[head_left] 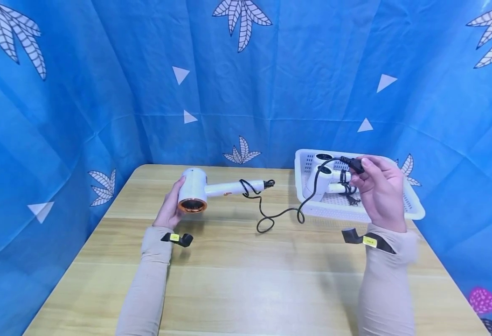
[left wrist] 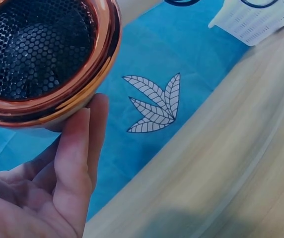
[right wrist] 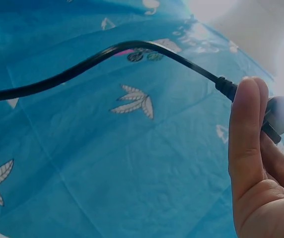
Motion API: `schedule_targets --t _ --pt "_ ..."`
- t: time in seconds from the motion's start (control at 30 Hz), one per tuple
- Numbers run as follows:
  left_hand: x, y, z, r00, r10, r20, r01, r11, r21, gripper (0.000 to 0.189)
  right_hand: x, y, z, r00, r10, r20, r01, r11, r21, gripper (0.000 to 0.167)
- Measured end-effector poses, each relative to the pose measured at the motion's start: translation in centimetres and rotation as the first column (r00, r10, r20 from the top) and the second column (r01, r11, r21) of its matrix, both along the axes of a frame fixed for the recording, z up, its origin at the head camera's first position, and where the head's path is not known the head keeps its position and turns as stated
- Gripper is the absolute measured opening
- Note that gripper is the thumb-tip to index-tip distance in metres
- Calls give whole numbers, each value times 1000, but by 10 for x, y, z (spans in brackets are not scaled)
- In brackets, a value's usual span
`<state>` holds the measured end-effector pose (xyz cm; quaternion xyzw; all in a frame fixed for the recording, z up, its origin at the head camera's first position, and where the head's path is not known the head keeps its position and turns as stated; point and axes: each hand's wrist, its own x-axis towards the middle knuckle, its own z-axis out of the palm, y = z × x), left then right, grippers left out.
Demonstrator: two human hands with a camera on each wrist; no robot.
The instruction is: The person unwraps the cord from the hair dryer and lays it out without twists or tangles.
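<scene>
My left hand (head_left: 170, 207) grips a white hair dryer (head_left: 194, 183) by its head, above the table's left side. A copper ring (left wrist: 105, 52) circles the dark mesh grille, and fingers (left wrist: 75, 163) curl under it in the left wrist view. The dryer's handle points right, with the black cord (head_left: 287, 212) looped about its end. In my right hand (head_left: 382, 191) the black plug (head_left: 352, 163) is pinched between thumb and fingers, up in front of the basket. From that plug the cord sags in loose curls back to the dryer.
A white plastic basket (head_left: 415, 207) stands at the back right of the wooden table (head_left: 254, 275). Two more white hair dryers (head_left: 322, 182) lie in it, their black cords bundled round the handles. Blue patterned cloth (head_left: 313, 70) hangs behind and at both sides.
</scene>
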<state>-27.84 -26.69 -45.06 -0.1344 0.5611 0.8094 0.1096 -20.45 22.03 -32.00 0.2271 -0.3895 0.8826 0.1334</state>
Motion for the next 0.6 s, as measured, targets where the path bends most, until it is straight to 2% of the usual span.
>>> schedule_targets --t 0.23,0.47,0.6 --pt "-1 1 -1 998 -30 -47 30 1000 -3 82 -11 -1 -8 997 -58 55 58 998 1 13" --pt "0 1 -4 995 -75 -61 71 996 -60 82 -20 -2 -11 986 -138 99 137 990 17 9" --pt "1 1 -3 993 -91 -79 87 995 -54 73 -26 -2 -9 979 -172 108 171 985 17 9"
